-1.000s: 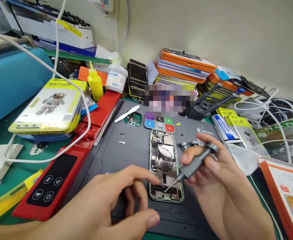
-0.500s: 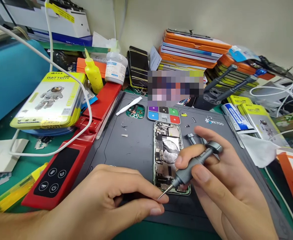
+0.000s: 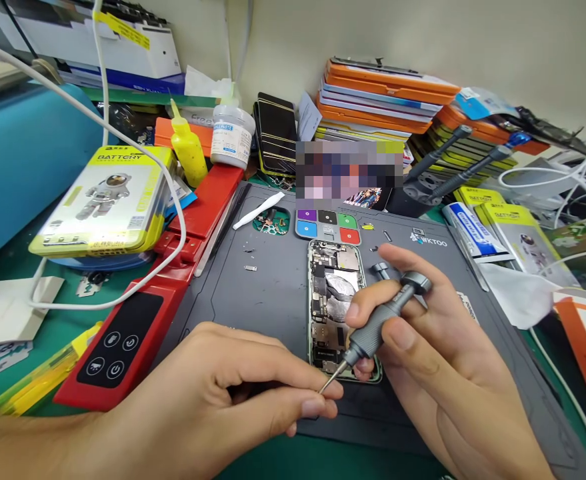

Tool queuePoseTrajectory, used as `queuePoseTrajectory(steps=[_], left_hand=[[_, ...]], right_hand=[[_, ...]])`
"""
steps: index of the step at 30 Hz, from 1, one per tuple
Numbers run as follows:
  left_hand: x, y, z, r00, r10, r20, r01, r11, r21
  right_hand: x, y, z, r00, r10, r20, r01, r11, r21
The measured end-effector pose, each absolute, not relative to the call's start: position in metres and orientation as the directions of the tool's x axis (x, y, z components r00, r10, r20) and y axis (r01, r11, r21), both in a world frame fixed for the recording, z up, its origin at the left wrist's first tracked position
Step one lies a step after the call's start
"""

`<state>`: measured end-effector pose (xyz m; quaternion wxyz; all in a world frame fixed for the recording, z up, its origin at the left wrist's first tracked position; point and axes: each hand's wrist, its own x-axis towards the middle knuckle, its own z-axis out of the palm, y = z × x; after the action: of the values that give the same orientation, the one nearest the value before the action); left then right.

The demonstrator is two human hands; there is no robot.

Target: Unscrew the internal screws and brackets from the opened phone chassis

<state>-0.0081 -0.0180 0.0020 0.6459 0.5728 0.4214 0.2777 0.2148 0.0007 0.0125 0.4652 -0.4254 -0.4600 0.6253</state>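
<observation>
My right hand (image 3: 443, 360) holds a grey screwdriver (image 3: 373, 330), its thin tip pointing down and left. The tip meets the pinched thumb and forefinger of my left hand (image 3: 237, 387); whether anything small sits between those fingertips is hidden. Behind both hands lies an opened phone (image 3: 340, 303) with its inner parts showing, its lower right covered partly by the right hand. Just above the phone is a small tray with coloured squares (image 3: 327, 227). A second screwdriver's cap (image 3: 380, 269) shows behind my right hand.
A grey mat (image 3: 253, 300) bears a white stick (image 3: 259, 211) and small metal parts. At left are a red device (image 3: 123, 333), a white cable (image 3: 180, 220) and a yellow battery box (image 3: 107, 200). A black tool holder (image 3: 417, 193) and stacked orange cases (image 3: 387, 87) stand behind.
My right hand and the screwdriver have shifted slightly left. The left hand's fingertips have moved a little right and stay at the screwdriver's tip. The view has shifted slightly.
</observation>
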Motion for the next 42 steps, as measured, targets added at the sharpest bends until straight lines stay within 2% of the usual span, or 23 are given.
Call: queuePoseTrajectory(steps=[8, 16, 25, 42], left_hand=[[-0.0083, -0.0184, 0.0028, 0.502, 0.834, -0.23, 0.076, 0.222, 0.972], [-0.0072, -0.0187, 0.0024, 0.494, 0.819, -0.29, 0.083, 0.288, 0.954], [-0.0081, -0.0174, 0.0003, 0.512, 0.81, -0.286, 0.099, 0.276, 0.956], [-0.0085, -0.0189, 0.001, 0.523, 0.82, -0.233, 0.094, 0.217, 0.972]], right_hand=[[0.2131, -0.0012, 0.0138, -0.174, 0.982, -0.075, -0.184, -0.107, -0.977], [0.2142, -0.0017, 0.0107, -0.242, 0.967, -0.08, -0.205, -0.131, -0.97], [0.2144, -0.0006, 0.0098, -0.317, 0.942, -0.109, -0.241, -0.191, -0.951], [0.2122, -0.0008, 0.0127, -0.329, 0.932, -0.15, -0.261, -0.242, -0.934]])
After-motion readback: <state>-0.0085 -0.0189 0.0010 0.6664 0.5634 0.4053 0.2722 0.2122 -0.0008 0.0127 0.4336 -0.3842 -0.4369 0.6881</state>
